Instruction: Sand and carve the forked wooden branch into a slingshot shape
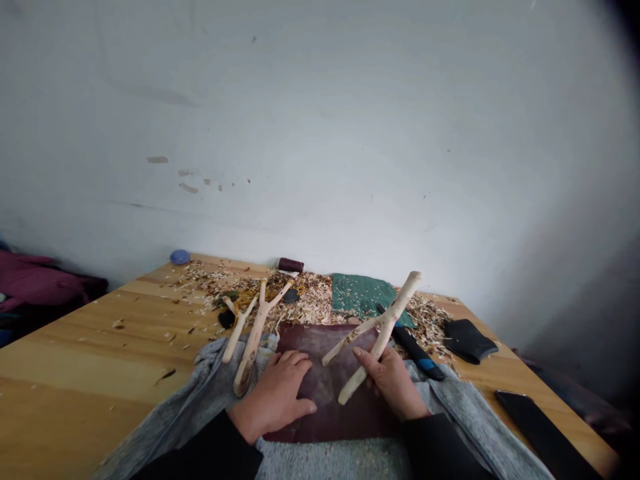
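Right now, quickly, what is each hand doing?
Left hand: open, lying flat on a dark maroon leather sheet.
Right hand: closed, holding a pale peeled forked wooden branch.

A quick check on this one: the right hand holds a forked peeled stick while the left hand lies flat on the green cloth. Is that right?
Not quite. The left hand lies flat on the maroon sheet, not on the green cloth, as the head view shows. The right hand does hold the forked peeled stick.
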